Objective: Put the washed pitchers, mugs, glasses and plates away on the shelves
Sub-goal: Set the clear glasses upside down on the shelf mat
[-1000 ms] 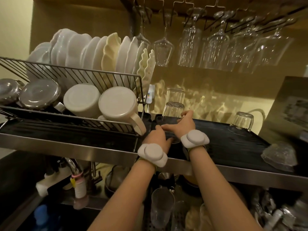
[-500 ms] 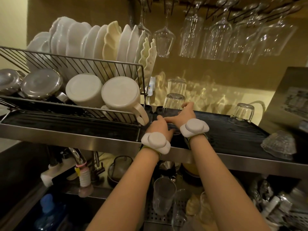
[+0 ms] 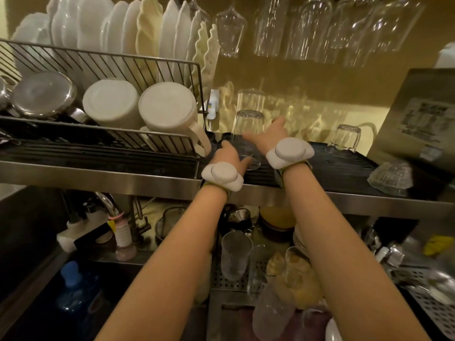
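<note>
At the left of the steel shelf [image 3: 98, 172] a wire rack [image 3: 103, 60] held upright plates [image 3: 138, 38] with two white mugs [image 3: 140, 107] lying on their sides below them. Just right of the rack, the left hand [image 3: 230, 156] rested at the base of an upturned glass [image 3: 247, 134] standing on the dark mat [image 3: 339, 166], its fingers seemingly curled round it, while the right hand [image 3: 267, 136] stretched past with fingers spread and holding nothing. The step in hand appeared to be seating this glass beside the others, so the next move likely called for letting go gently without knocking the neighbouring glass [image 3: 250, 100] behind, then fetching another from the counter below.
</note>
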Tool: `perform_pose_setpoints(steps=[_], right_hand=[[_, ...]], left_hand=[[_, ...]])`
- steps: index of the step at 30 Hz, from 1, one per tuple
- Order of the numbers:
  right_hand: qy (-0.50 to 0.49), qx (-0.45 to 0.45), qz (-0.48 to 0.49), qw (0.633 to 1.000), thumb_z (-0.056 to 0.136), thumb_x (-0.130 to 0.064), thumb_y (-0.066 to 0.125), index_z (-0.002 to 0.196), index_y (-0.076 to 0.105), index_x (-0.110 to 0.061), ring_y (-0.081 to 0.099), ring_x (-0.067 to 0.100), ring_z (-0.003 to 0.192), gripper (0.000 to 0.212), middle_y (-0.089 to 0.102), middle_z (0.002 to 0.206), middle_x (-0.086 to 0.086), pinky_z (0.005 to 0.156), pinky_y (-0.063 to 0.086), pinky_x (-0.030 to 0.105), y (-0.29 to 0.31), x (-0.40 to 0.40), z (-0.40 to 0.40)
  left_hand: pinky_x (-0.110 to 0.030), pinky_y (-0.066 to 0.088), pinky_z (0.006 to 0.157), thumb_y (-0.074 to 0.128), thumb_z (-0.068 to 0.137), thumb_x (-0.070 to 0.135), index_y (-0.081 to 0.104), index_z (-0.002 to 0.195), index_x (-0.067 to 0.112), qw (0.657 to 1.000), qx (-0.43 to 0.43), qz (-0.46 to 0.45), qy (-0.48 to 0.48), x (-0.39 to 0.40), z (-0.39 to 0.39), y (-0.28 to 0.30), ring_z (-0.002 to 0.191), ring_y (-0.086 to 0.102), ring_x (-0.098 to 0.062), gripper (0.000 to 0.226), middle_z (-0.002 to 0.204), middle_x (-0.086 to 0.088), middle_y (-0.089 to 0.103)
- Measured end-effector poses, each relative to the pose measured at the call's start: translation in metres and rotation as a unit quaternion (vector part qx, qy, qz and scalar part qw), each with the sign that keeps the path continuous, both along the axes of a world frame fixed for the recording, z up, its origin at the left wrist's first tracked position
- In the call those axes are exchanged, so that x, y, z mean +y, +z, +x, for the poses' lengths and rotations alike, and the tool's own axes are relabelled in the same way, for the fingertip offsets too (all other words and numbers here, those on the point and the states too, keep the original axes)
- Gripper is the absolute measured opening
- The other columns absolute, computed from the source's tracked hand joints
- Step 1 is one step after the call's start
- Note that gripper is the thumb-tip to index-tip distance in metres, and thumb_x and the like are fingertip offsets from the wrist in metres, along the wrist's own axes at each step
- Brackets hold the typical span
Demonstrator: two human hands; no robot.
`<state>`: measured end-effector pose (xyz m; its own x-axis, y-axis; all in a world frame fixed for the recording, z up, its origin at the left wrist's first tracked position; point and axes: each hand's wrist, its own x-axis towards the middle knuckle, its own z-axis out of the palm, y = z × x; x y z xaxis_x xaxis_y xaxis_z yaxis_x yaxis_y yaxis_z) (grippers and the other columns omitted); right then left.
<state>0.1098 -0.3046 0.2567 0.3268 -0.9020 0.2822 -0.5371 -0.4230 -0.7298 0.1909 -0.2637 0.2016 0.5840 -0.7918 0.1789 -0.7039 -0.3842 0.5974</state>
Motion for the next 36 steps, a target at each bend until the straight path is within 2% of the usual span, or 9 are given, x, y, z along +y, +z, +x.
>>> perform_pose_setpoints(steps=[5, 10, 14, 16, 20, 24, 28, 32, 36], right_hand=[[-0.002, -0.107, -0.074, 0.992, 0.086, -0.026, 0.06, 0.121, 0.038, -0.005, 0.052, 0.027, 0.093, 0.046, 0.049, 0.122, 0.016, 0.072, 0.039, 0.031, -0.007, 0.011, -0.017], [0.009, -0.192, -0.135, 0.972, 0.087, -0.013, 0.055, 0.103, 0.05, -0.005, 0.054, 0.025, 0.095, 0.019, 0.056, 0.105, 0.012, 0.082, 0.048, 0.036, -0.032, 0.029, -0.038], [-0.001, -0.23, -0.166, 0.959, 0.087, -0.007, 0.051, 0.092, 0.057, -0.005, 0.057, 0.026, 0.088, 0.007, 0.061, 0.092, 0.012, 0.081, 0.049, 0.04, -0.058, 0.038, -0.059], [0.003, -0.255, -0.165, 0.953, 0.088, -0.008, 0.051, 0.089, 0.057, -0.008, 0.059, 0.026, 0.084, 0.006, 0.062, 0.087, 0.01, 0.079, 0.049, 0.04, -0.074, 0.042, -0.075], [0.0, -0.284, -0.146, 0.948, 0.09, -0.016, 0.047, 0.084, 0.052, -0.019, 0.058, 0.024, 0.075, 0.008, 0.063, 0.083, 0.008, 0.068, 0.047, 0.035, -0.102, 0.046, -0.104], [-0.002, -0.258, -0.106, 0.96, 0.093, -0.018, 0.044, 0.079, 0.055, -0.012, 0.048, 0.007, 0.064, 0.019, 0.06, 0.078, 0.005, 0.06, 0.037, 0.012, -0.129, 0.047, -0.131], [-0.025, -0.215, -0.039, 0.975, 0.093, -0.018, 0.046, 0.085, 0.06, -0.005, 0.055, 0.021, 0.078, 0.021, 0.061, 0.083, 0.007, 0.073, 0.043, 0.032, -0.151, 0.049, -0.158], [-0.032, -0.218, 0.012, 0.975, 0.093, -0.014, 0.046, 0.085, 0.058, -0.001, 0.05, 0.018, 0.066, 0.019, 0.058, 0.078, 0.011, 0.062, 0.04, 0.031, -0.167, 0.056, -0.183], [-0.04, -0.196, 0.042, 0.979, 0.093, -0.013, 0.047, 0.085, 0.06, 0.0, 0.049, 0.018, 0.067, 0.019, 0.057, 0.077, 0.009, 0.062, 0.038, 0.027, -0.186, 0.063, -0.206]], left_hand=[[-0.035, 0.042, 0.059, 0.046, 0.095, 0.033, 0.03, 0.131, 0.003, 0.987, -0.042, -0.142, 0.059, 0.008, -0.006, 0.001, 0.091, 0.062, -0.033, 0.05, 0.11, -0.019, 0.061], [-0.037, 0.045, 0.064, 0.042, 0.096, 0.025, 0.031, 0.133, 0.007, 0.965, -0.119, -0.222, 0.073, 0.018, -0.019, -0.009, 0.097, 0.062, -0.032, 0.042, 0.117, -0.015, 0.059], [-0.037, 0.045, 0.076, 0.041, 0.096, 0.029, 0.034, 0.135, 0.01, 0.951, -0.181, -0.233, 0.095, 0.029, -0.032, -0.03, 0.096, 0.062, -0.028, 0.044, 0.119, -0.009, 0.061], [-0.035, 0.037, 0.093, 0.038, 0.096, 0.031, 0.037, 0.134, 0.01, 0.945, -0.205, -0.231, 0.108, 0.036, -0.041, -0.046, 0.105, 0.059, -0.025, 0.043, 0.118, -0.008, 0.062], [-0.038, 0.007, 0.118, 0.035, 0.097, 0.029, 0.036, 0.138, 0.012, 0.946, -0.201, -0.236, 0.093, 0.055, -0.066, -0.079, 0.14, 0.026, -0.019, 0.044, 0.145, -0.005, 0.041], [-0.045, 0.011, 0.117, 0.043, 0.094, 0.018, 0.025, 0.144, 0.018, 0.962, -0.155, -0.211, 0.07, 0.075, -0.094, -0.107, 0.145, 0.005, -0.018, 0.053, 0.157, 0.001, 0.008], [-0.046, 0.022, 0.113, 0.045, 0.094, 0.018, 0.033, 0.139, 0.016, 0.982, -0.049, -0.159, 0.092, 0.089, -0.127, -0.134, 0.142, 0.019, -0.021, 0.046, 0.156, -0.002, 0.015], [-0.043, 0.032, 0.101, 0.044, 0.095, 0.029, 0.053, 0.114, 0.014, 0.983, 0.0, -0.137, 0.119, 0.106, -0.152, -0.167, 0.125, 0.041, -0.025, 0.026, 0.131, -0.008, 0.046], [-0.041, 0.036, 0.091, 0.051, 0.092, 0.032, 0.056, 0.08, 0.015, 0.986, -0.018, -0.094, 0.139, 0.119, -0.172, -0.198, 0.104, 0.049, -0.022, 0.021, 0.109, -0.005, 0.054]])
